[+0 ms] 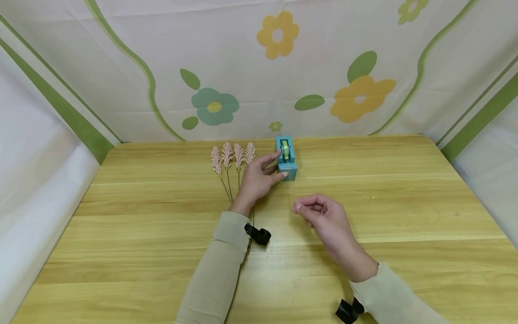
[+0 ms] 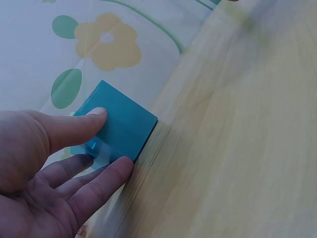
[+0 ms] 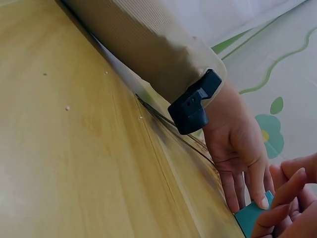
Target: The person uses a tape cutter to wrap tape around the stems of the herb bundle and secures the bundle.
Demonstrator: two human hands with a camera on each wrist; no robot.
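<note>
A teal tape dispenser (image 1: 287,158) with a green roll stands near the back of the wooden table (image 1: 404,202). My left hand (image 1: 256,180) holds it, the thumb on its near end and the fingers along its left side. In the left wrist view the thumb (image 2: 74,126) lies on the teal block (image 2: 124,126) with the fingers below it. My right hand (image 1: 323,216) hovers in front of the dispenser, fingers curled towards the thumb; I see nothing between them. The right wrist view shows those curled fingertips (image 3: 287,198) beside the dispenser's corner (image 3: 250,218) and the left hand (image 3: 237,148).
Several pink dried flower sprigs (image 1: 232,157) lie left of the dispenser, their thin stems (image 3: 168,124) running under my left wrist. A flowered cloth backdrop (image 1: 283,81) rises behind the table and white cloth walls stand at both sides.
</note>
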